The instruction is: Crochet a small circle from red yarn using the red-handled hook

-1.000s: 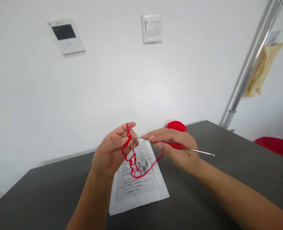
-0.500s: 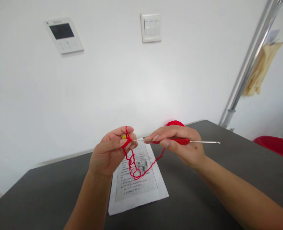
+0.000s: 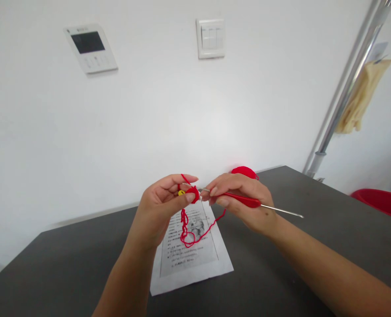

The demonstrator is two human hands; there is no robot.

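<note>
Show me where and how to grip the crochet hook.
Probably best by its red handle, from the right, pen-style, as the right hand holds it. The handle is thicker than the slim metal shaft extending beyond it, and the hook's left end meets the red yarn piece in the left hand.

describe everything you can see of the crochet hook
The crochet hook has a red middle handle, apparently plastic, with a slim, silvery, metal-looking shaft at each end. The right hand holds it by the handle, sloping down toward the picture's right. That end sticks out free, its tip small and hooked; the other meets the red crocheted piece in the left hand, its tip unclear.
</note>
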